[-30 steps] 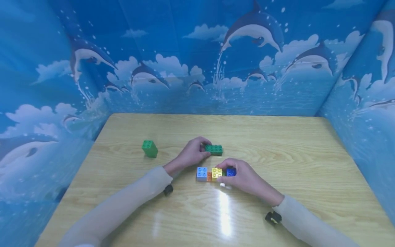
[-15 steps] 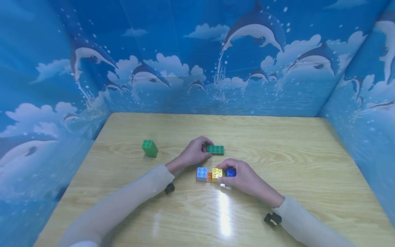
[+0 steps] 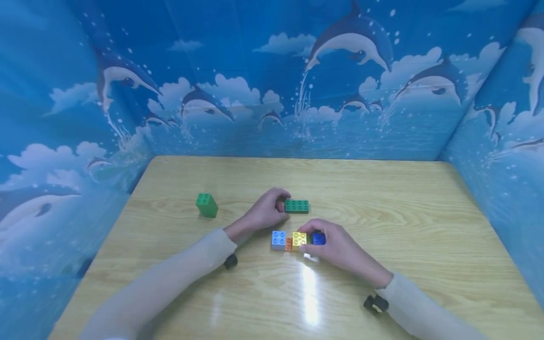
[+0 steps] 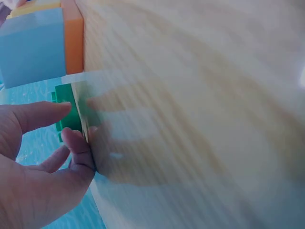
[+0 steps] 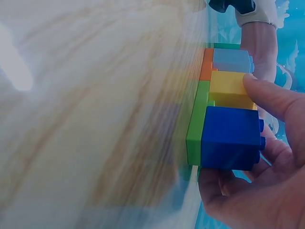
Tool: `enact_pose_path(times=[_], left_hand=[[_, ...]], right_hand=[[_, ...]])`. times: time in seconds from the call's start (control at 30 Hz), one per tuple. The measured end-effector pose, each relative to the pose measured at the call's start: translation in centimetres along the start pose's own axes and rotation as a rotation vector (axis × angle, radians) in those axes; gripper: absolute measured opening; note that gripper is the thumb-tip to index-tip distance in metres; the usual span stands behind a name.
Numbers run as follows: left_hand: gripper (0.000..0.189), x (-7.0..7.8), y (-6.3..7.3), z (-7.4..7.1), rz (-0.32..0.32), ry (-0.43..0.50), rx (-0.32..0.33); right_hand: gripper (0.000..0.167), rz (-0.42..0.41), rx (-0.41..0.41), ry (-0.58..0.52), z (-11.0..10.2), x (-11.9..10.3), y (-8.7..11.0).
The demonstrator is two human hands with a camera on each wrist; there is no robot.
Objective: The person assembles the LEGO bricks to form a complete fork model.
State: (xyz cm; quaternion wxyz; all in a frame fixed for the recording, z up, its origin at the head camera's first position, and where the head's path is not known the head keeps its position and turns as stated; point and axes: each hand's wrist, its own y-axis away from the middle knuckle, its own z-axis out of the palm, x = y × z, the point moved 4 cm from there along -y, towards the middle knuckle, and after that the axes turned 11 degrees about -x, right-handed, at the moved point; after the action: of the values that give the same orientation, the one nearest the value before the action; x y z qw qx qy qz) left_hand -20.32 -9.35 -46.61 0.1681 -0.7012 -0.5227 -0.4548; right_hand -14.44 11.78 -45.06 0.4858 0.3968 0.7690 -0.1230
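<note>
Four-studded tops show on a light blue brick [image 3: 278,240] and a yellow brick [image 3: 299,240], which stand in a row joined over a flat orange brick [image 5: 206,64] and a light green one [image 5: 196,124]. A dark blue brick [image 5: 231,136] sits at the right end. My right hand [image 3: 335,243] pinches the yellow brick between thumb and fingers, arching over the dark blue one. Beyond the row lies a long dark green brick [image 3: 296,206]. My left hand [image 3: 265,210] is at its left end, thumb and index finger spread apart.
A tall light green block [image 3: 207,205] stands upright on the wooden table [image 3: 382,198] at the left. A small white piece or bright spot [image 3: 307,255] shows in front of the row. Dolphin-printed blue curtains [image 3: 238,56] enclose the table's back and sides.
The dark green brick has shifted slightly right with my left hand, which has since drawn back a little to the left off it. My right hand stays on the yellow brick.
</note>
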Motion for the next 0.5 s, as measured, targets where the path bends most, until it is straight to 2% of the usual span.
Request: enact_pose_path(times=[0.17, 0.37, 0.5], left_hand=[[0.061, -0.7, 1.5, -0.7, -0.073, 0.036, 0.028], [0.047, -1.4, 4.0, -1.3, -0.061, 0.170, 0.028], [0.049, -1.8, 5.6, -1.1, -0.062, 0.245, -0.018]], right_hand=[[0.038, -0.002, -0.005, 0.018, 0.1, -0.1, -0.1], [0.061, 0.022, -0.051, -0.028, -0.2, 0.6, 0.4], [0.067, 0.051, -0.055, -0.057, -0.9, 1.0, 1.0]])
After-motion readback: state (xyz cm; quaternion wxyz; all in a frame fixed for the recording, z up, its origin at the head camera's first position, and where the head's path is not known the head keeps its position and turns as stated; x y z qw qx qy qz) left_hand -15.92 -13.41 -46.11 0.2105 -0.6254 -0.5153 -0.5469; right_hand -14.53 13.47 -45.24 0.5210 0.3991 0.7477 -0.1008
